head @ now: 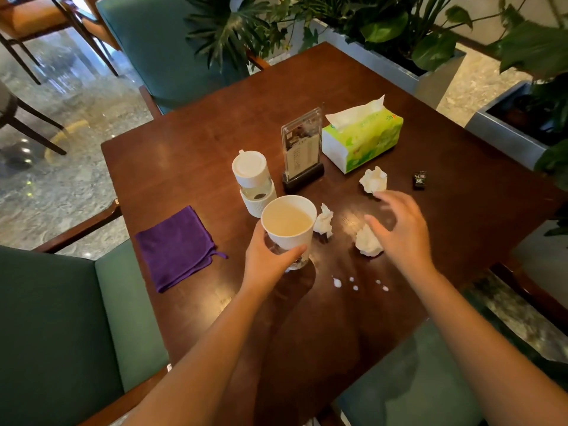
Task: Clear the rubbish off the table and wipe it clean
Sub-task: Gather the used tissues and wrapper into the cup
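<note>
- Head view: a person clearing a dark wooden table point(190, 155) grips a white paper cup point(289, 224) in the left hand point(270, 256), fingers and thumb curled round its lower wall; the cup looks empty and is held tilted just above the tabletop

- The right hand point(399, 229) hovers to the right of the cup, fingers spread wide and holding nothing, poised over a crumpled tissue point(367, 241) that lies just under and to the left of its fingertips

- A second tissue ball point(325, 221) sits touching or just beside the cup's right side; a third tissue ball point(373, 179) lies beyond the right hand, farther from the cup

- The right hand is plainly the nearer one to the tissue below it, and a short drop and pinch looks like the coming move

- White droplets point(337, 282) dot the wood on the near side of the cup, and a folded purple cloth point(176, 247) waits to the cup's left, not yet used

- Behind the cup stand a lidded bottle point(253, 179), a sign holder point(302, 149) and a green tissue pack point(362, 139)
</note>
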`<state>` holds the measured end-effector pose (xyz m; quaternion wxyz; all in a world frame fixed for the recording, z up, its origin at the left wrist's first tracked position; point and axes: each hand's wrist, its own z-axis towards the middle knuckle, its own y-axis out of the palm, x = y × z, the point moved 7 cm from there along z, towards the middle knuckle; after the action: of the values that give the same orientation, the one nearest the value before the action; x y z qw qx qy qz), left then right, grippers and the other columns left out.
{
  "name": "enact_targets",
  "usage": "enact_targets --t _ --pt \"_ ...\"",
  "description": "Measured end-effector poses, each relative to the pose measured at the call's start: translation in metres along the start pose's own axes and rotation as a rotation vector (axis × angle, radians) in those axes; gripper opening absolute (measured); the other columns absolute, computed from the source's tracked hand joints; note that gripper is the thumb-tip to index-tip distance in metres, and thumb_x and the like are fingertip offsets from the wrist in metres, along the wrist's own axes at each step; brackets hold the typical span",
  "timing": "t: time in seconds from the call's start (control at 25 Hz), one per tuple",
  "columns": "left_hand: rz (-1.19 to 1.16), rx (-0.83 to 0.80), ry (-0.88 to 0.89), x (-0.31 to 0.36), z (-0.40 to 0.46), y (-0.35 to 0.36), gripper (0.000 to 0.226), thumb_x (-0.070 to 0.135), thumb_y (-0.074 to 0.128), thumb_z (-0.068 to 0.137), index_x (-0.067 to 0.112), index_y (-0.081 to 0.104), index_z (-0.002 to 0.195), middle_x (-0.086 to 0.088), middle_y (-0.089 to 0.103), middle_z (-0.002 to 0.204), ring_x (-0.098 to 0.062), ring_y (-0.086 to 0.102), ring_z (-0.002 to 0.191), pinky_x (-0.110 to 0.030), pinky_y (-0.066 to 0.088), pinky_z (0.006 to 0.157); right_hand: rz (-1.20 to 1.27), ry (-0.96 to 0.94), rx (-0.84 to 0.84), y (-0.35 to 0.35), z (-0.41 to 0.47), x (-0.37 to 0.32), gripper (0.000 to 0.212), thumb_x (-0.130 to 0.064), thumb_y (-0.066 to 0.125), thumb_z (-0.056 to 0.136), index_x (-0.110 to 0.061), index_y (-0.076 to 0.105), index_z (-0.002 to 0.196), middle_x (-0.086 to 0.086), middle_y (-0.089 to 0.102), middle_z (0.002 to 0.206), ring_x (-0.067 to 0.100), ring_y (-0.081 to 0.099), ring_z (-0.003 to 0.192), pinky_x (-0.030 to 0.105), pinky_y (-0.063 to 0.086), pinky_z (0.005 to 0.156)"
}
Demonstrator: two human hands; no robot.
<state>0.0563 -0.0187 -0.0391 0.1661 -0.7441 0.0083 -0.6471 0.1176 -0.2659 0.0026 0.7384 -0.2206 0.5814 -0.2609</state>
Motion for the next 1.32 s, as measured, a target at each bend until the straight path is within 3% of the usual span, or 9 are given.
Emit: enact_targets --t 0.12,0.24,0.36,0.52,0.64,0.72,0.96,1.16,1.32 --pt "0.007 -0.002 -0.022 -0.001 -0.002 0.004 0.085 0.026 0.085 0.064 0.027 0.035 0.133 0.015 0.050 0.126 0.007 0.048 0.110 -0.009 0.043 0.081 -0.349 0.234 -0.231 0.010 -0.002 0.063 0.044 -0.025 0.069 0.079 -0.025 0.055 0.122 0.004 0.049 0.128 0.028 0.050 0.116 0.043 0.048 0.088" --pt "-0.049 -0.020 -0.021 0.003 -0.005 0.010 0.079 0.021 0.084 0.066 0.032 0.036 0.129 0.019 0.050 0.123 0.016 0.047 0.108 -0.004 0.045 0.078 -0.522 0.158 -0.459 0.041 -0.012 0.076 0.053 -0.032 0.071 0.077 -0.029 0.050 0.126 0.001 0.048 0.130 0.026 0.045 0.120 0.043 0.048 0.085" --pt "-0.109 -0.038 0.001 0.007 -0.009 0.013 0.077 0.015 0.082 0.068 0.030 0.039 0.131 0.015 0.051 0.127 0.010 0.047 0.113 -0.006 0.045 0.080 -0.578 0.104 -0.444 0.054 -0.009 0.078 0.048 -0.025 0.067 0.080 -0.022 0.052 0.126 0.008 0.056 0.120 0.029 0.052 0.110 0.038 0.049 0.078" --pt "-0.104 -0.065 -0.002 0.005 -0.011 0.014 0.074 0.012 0.081 0.071 0.035 0.041 0.129 0.022 0.052 0.125 0.009 0.047 0.114 -0.010 0.048 0.081 -0.232 0.229 -0.251 0.039 0.007 0.061 0.033 -0.009 0.064 0.081 -0.013 0.064 0.114 0.013 0.067 0.112 0.027 0.061 0.100 0.031 0.046 0.082" --pt "-0.074 -0.052 -0.004 0.002 -0.012 0.012 0.073 0.014 0.081 0.070 0.043 0.042 0.124 0.027 0.053 0.121 0.011 0.047 0.114 -0.014 0.047 0.084 0.324 0.131 -0.187 0.012 0.032 -0.012 0.039 -0.009 0.069 0.077 -0.036 0.066 0.105 -0.008 0.071 0.100 -0.001 0.064 0.086 0.013 0.049 0.073" --pt "-0.070 -0.036 0.005 0.004 -0.013 0.012 0.073 0.017 0.081 0.068 0.042 0.043 0.125 0.028 0.053 0.121 0.009 0.047 0.115 -0.019 0.046 0.088 0.544 0.000 -0.254 0.004 0.037 -0.066 0.047 -0.011 0.072 0.072 -0.047 0.060 0.100 -0.018 0.069 0.094 -0.004 0.065 0.084 0.010 0.050 0.069" --pt "-0.076 -0.019 0.081 0.018 -0.012 0.013 0.075 0.021 0.081 0.067 0.028 0.044 0.132 0.017 0.056 0.125 -0.001 0.051 0.117 -0.022 0.047 0.093 0.129 -0.165 -0.440 0.033 0.023 -0.108 0.029 -0.016 0.072 0.074 -0.033 0.061 0.096 -0.003 0.067 0.092 0.017 0.063 0.087 0.041 0.053 0.078" --pt "-0.058 -0.008 0.145 0.027 -0.010 0.009 0.072 0.020 0.081 0.069 0.025 0.044 0.131 0.017 0.057 0.122 -0.009 0.052 0.118 -0.026 0.047 0.095 -0.357 -0.474 -0.371 0.053 0.014 -0.120 0.020 -0.033 0.068 0.077 -0.020 0.073 0.092 0.003 0.054 0.107 0.024 0.041 0.108 0.035 0.030 0.086" --pt "-0.051 0.017 0.129 0.020 -0.012 0.006 0.073 0.019 0.081 0.070 0.030 0.042 0.131 0.020 0.054 0.125 -0.006 0.050 0.120 -0.026 0.047 0.096 -0.031 -0.373 -0.454 0.055 0.015 -0.107 0.029 -0.036 0.053 0.086 -0.017 0.072 0.097 0.001 0.054 0.116 0.011 0.033 0.113 0.026 0.023 0.092"
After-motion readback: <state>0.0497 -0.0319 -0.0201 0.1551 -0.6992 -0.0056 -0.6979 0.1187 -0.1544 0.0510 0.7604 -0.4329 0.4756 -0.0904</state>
